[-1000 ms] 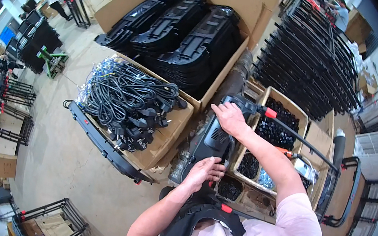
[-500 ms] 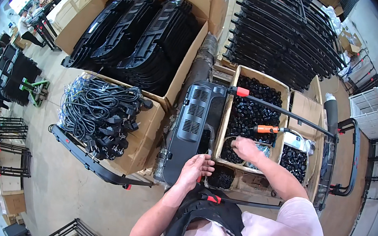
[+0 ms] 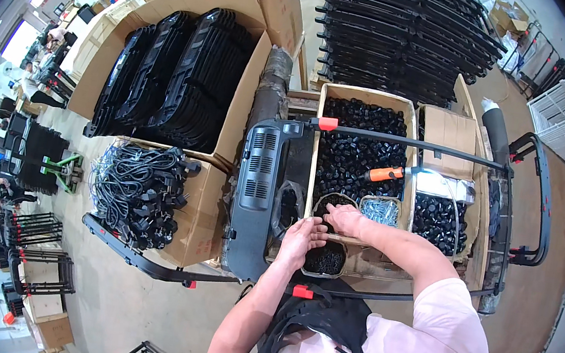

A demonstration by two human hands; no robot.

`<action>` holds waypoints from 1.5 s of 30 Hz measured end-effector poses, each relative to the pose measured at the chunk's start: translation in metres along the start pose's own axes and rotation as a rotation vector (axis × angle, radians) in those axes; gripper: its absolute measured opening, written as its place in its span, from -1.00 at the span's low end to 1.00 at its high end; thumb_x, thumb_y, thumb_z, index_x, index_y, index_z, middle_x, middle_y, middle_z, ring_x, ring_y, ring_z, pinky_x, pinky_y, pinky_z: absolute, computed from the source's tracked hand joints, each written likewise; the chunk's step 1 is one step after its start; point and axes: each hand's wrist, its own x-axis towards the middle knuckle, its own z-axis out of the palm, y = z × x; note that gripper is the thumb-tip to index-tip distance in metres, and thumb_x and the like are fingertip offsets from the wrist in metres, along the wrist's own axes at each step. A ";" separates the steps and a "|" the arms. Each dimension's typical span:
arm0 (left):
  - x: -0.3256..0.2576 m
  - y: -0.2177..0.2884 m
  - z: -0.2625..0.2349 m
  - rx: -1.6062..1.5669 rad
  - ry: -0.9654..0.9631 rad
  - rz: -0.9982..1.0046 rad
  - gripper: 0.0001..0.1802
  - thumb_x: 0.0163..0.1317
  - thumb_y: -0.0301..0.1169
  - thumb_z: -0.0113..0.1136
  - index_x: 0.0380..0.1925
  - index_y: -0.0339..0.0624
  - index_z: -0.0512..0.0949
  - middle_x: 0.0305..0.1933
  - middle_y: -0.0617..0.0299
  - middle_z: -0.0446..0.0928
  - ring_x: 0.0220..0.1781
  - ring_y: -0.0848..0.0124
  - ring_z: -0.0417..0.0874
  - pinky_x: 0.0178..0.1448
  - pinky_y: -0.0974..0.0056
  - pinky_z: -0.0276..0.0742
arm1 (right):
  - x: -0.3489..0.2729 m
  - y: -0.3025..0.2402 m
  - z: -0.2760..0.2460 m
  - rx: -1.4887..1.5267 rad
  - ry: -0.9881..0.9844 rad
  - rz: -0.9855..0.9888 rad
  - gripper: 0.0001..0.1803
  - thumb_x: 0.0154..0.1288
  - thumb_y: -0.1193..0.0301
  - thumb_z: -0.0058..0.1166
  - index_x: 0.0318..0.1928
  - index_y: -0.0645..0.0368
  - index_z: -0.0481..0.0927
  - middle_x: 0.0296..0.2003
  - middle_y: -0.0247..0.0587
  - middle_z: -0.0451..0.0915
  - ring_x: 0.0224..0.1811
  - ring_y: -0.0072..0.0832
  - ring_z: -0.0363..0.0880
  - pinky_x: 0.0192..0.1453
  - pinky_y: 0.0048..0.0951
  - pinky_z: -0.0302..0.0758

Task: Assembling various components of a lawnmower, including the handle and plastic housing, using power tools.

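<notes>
My left hand (image 3: 305,241) is at the near wooden edge of the parts box, its fingers stretched out and a little bent toward the right hand. I see nothing held in it. My right hand (image 3: 343,219) reaches into a round tub of small dark parts (image 3: 331,201), its fingertips pinched together; what they hold is too small to make out. Next to it sits a tub of silvery screws (image 3: 379,211). Another tub of small black pieces (image 3: 324,259) stands just below my hands. Black knobs fill the wooden box (image 3: 315,159), with an orange power screwdriver (image 3: 386,174) lying on top.
A black frame with red clips (image 3: 415,143) spans the boxes, joined to a vented black cover (image 3: 256,194) at left. Bundled cables (image 3: 131,185) lie on a carton. Stacked black shells (image 3: 201,66) fill a big carton; black frames (image 3: 401,35) are stacked behind.
My view has shifted, so the boxes sit further left. My right hand has gone lower toward the round tub's near side, and my hands are closer together. The screw tub shows more fully.
</notes>
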 end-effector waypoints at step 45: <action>0.021 0.003 0.031 -0.275 -0.216 -0.072 -0.73 0.61 -0.28 0.15 0.12 -0.18 0.64 0.02 0.23 0.68 0.03 0.35 0.71 0.15 0.23 0.69 | -0.009 0.119 0.031 1.815 1.191 0.997 -0.55 0.39 0.32 0.38 0.20 0.05 0.52 -0.19 -0.30 0.69 -0.38 -0.58 0.64 -0.45 -0.50 0.53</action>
